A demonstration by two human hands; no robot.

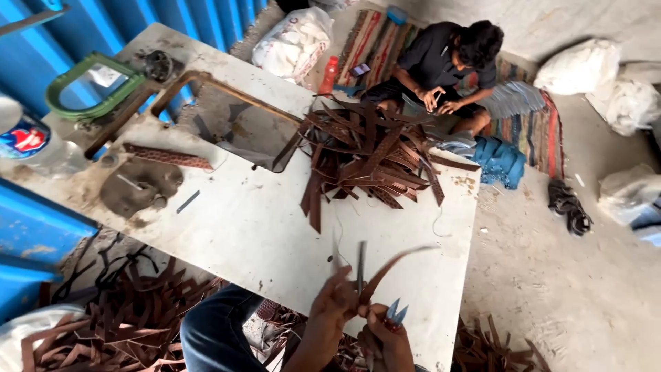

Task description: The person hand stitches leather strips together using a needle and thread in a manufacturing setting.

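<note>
Left hand (335,303), bottom centre of the frame: fingers closed on a thin brown strap (387,270) that curves up and to the right over the table edge; a second dark strip stands upright beside it.

Right hand (385,337), just right of and below the left, touching it: fingers closed on small blue-tipped snips (395,312), points upward, near the strap's lower end.

White table (234,227), centre of the frame: worn and stained, with a rectangular cut-out toward its upper left.

Pile of brown straps (368,155), upper centre of the table: many strips lying crosswise, some hanging over the far edge.

Green frame (96,86), upper left, beside a plastic bottle (31,141) at the left edge.

More brown straps (124,324) on the floor, lower left, under the table.

Another person (441,65), top centre, seated on a striped mat (530,120), hands together in front.

White sacks (582,65), upper right, on the concrete floor.
</note>
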